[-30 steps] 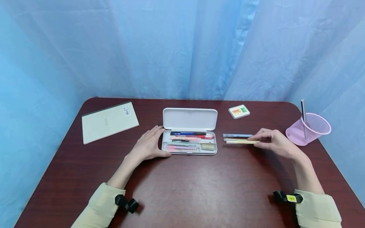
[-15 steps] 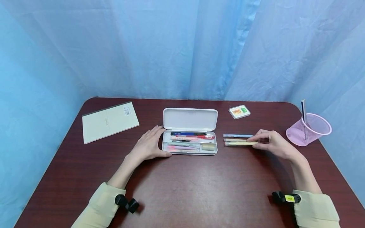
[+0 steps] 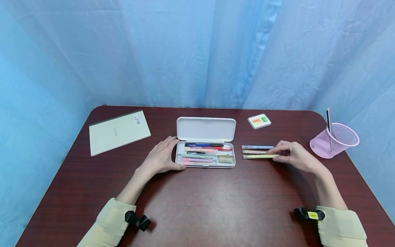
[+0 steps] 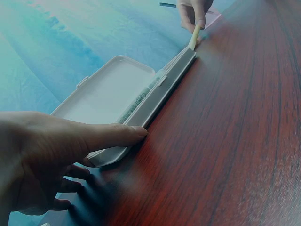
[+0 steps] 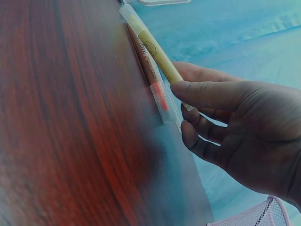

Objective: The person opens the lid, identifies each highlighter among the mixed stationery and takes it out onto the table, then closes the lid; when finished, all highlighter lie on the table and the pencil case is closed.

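An open white pencil case [image 3: 206, 129] holds several pens and a small beige block [image 3: 225, 159]. My left hand [image 3: 159, 158] holds its left end, thumb along the front edge and fingers toward the back. To the right of the case, my right hand [image 3: 294, 156] pinches a yellow marker [image 5: 157, 54] with a clear cap between thumb and fingers. Just behind that marker lies a peach-coloured marker [image 3: 253, 152] with a red part inside its cap. A blue marker [image 3: 256, 147] lies farther back, roughly parallel. The right fingers cover the right ends of the markers.
A pink mesh pen cup [image 3: 333, 140] with a dark stick-like item [image 3: 329, 120] leans at the right. A small flat case [image 3: 259, 121] with coloured pieces lies at the back, and a cream notebook [image 3: 119, 132] at the left. Blue curtains [image 3: 197, 51] surround the table [image 3: 222, 206].
My right hand has brought the yellow marker slightly forward and lower, so it now sits in front of the peach one with the three spread apart. The left hand stays on the case.
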